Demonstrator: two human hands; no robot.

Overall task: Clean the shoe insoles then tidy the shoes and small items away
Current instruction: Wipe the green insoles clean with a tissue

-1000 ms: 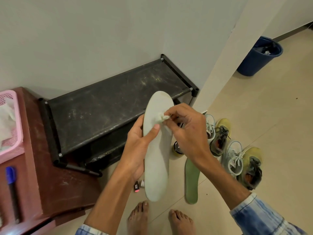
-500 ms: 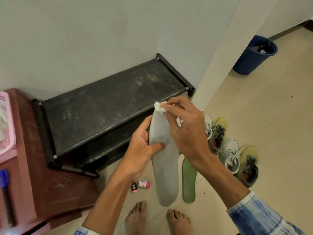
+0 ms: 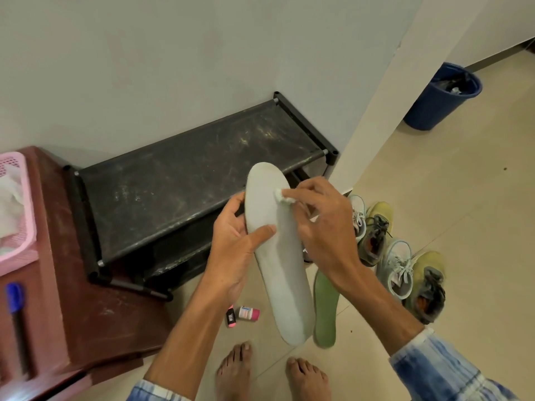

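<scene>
pressing white wad [image 3: 282,198] on grey insole [image 3: 285,279], shoe rack [image 3: 179,192], green insole [image 3: 325,314], sneakers [image 3: 398,270] nearby

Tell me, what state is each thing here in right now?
grey insole: held off the floor, toe end up.
left hand: grips the grey insole, thumb across its face.
right hand: pinches a white wad.
white wad: crumpled, pressed against the grey insole.
green insole: lying flat on the floor.
shoes: standing on the floor, laced.
pink-capped bottle: on its side, capped.
blue bin: open, rubbish inside.
</scene>
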